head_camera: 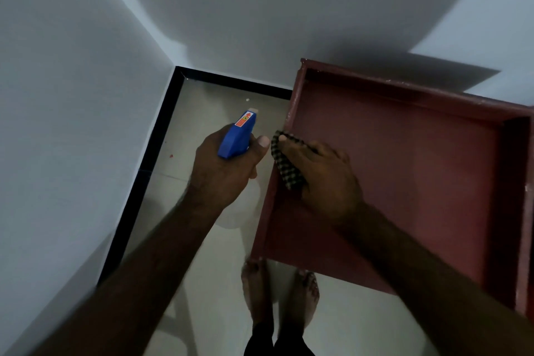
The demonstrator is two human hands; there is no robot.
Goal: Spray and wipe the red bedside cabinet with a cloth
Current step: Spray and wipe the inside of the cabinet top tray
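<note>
The red bedside cabinet [404, 170] fills the right half of the view; its top has raised rims. My right hand [323, 173] holds a dark checked cloth [286, 165] against the cabinet's left rim, fingers wrapped over the cloth. My left hand [228, 165] grips a spray bottle with a blue trigger head [238, 134], held over the floor just left of the cabinet, nozzle pointing away from me. The bottle's pale body [242, 208] shows below the hand.
White walls meet in a corner at the upper left, edged by a black skirting [161, 136]. The floor is pale tile [208, 254]. My bare feet [280, 292] stand close to the cabinet's front left corner.
</note>
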